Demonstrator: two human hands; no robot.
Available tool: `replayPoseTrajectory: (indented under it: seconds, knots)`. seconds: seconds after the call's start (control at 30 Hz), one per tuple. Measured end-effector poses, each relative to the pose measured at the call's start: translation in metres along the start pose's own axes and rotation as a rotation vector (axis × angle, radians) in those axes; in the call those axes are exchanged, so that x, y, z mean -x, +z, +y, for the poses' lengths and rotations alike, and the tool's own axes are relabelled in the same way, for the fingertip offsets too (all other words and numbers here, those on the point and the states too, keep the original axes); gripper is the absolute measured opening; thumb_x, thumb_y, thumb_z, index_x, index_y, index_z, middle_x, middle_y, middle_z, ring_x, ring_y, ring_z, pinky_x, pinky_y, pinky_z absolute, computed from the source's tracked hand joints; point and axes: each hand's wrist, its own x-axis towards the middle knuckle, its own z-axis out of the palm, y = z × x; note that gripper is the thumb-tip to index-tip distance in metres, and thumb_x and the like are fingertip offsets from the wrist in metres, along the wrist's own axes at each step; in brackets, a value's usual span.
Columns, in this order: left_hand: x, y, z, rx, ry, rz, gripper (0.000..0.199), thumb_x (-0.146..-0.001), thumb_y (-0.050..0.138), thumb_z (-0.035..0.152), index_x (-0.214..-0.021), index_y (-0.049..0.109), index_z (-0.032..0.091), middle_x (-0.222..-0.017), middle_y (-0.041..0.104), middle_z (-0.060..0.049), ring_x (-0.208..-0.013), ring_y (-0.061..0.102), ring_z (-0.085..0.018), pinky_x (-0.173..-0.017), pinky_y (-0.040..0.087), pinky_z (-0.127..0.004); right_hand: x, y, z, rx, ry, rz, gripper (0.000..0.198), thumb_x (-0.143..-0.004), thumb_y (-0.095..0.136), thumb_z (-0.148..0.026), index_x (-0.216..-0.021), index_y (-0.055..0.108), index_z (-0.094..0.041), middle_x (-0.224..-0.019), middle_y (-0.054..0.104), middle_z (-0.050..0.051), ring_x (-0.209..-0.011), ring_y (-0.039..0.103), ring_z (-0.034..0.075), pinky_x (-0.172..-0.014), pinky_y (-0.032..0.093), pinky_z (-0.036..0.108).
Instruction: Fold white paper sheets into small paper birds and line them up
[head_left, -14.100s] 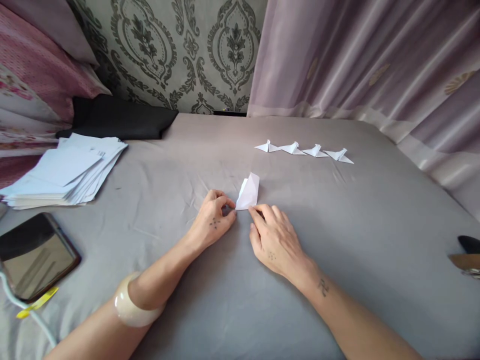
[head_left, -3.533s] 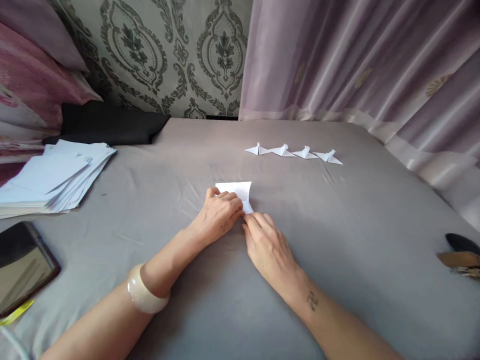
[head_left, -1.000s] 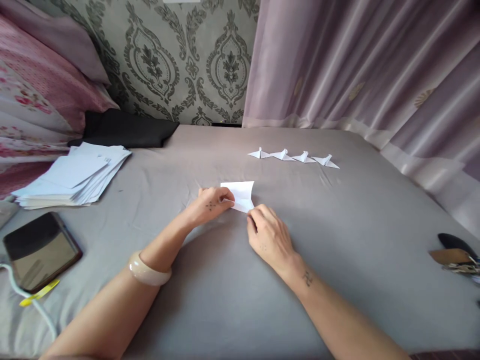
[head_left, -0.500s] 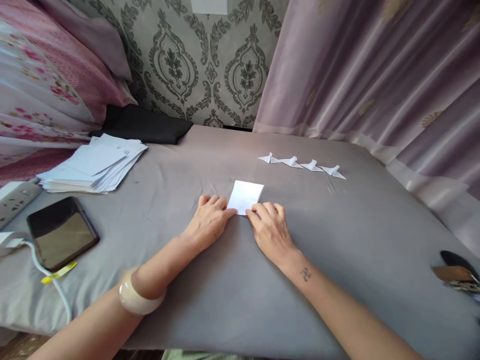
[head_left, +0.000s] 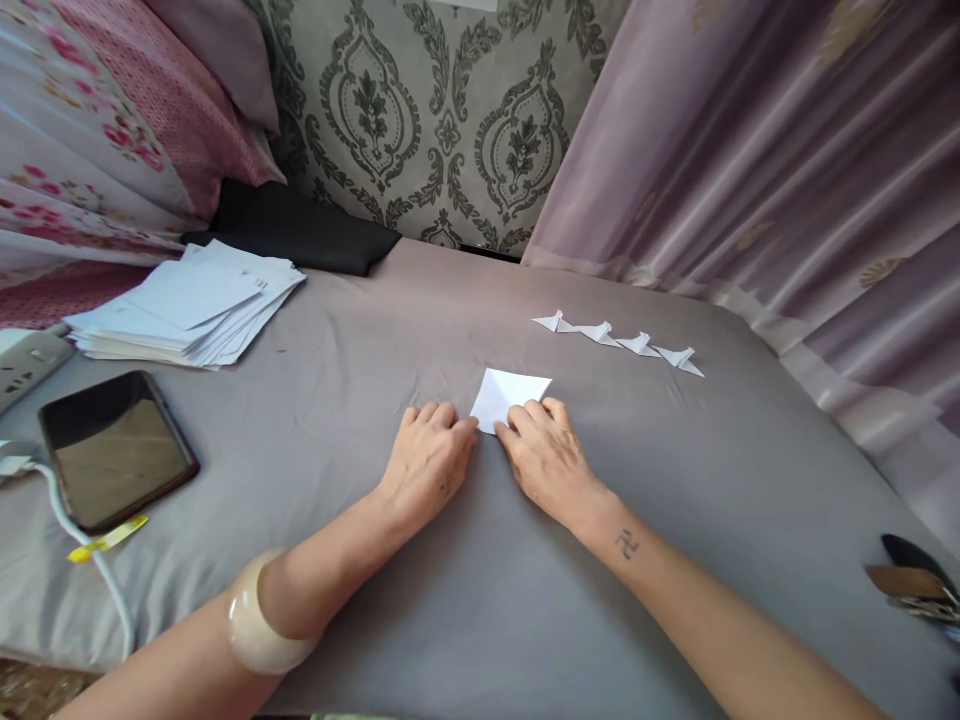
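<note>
A small folded white paper lies on the grey sheet in front of me, with a crease showing across its face. My left hand is closed at its near left corner, thumb and finger on the paper's edge. Over the near right part rests my right hand, fingers curled and pinching the paper, so that part is hidden. Beyond it to the right, several folded paper birds stand in a slanting row.
A stack of white paper lies at the back left beside a black cloth. Nearer on the left are a phone, a white cable and a power strip. Keys with a brown tag lie at the far right.
The paper's outline has gone from squarish to wider, with its right corner drawn outward and a crease now visible. The camera view has tilted and shifted slightly.
</note>
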Motion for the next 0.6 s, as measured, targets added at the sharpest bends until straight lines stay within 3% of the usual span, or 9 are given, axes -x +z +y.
replayPoseTrajectory:
  seconds: [0.17, 0.37, 0.6]
  knots:
    - [-0.007, 0.009, -0.012, 0.196, -0.079, -0.001, 0.022, -0.093, 0.050, 0.028, -0.098, 0.070, 0.023, -0.088, 0.065, -0.006, -0.082, 0.059, -0.022, -0.071, 0.034, -0.034, -0.007, 0.003, 0.002, -0.088, 0.061, 0.007, 0.025, -0.091, 0.048, -0.009, -0.081, 0.069, -0.016, -0.085, 0.063, 0.006, -0.086, 0.048, 0.019, -0.085, 0.029, 0.036]
    - [-0.016, 0.006, -0.015, 0.435, -0.210, -0.024, 0.015, -0.087, 0.059, 0.027, -0.089, 0.073, 0.020, -0.084, 0.068, -0.004, -0.078, 0.061, -0.020, -0.071, 0.041, -0.031, -0.019, -0.003, 0.009, -0.279, 0.247, -0.115, 0.023, -0.092, 0.055, -0.021, -0.079, 0.074, -0.020, -0.082, 0.067, 0.003, -0.085, 0.056, 0.017, -0.082, 0.029, 0.033]
    - [-0.022, 0.007, -0.016, 0.352, -0.212, -0.027, 0.021, -0.090, 0.052, 0.026, -0.088, 0.072, 0.019, -0.086, 0.070, -0.008, -0.081, 0.061, -0.022, -0.071, 0.041, -0.032, -0.036, -0.016, 0.017, -0.337, 0.361, -0.307, 0.023, -0.089, 0.054, -0.022, -0.079, 0.075, -0.023, -0.086, 0.071, 0.004, -0.089, 0.062, 0.018, -0.080, 0.031, 0.031]
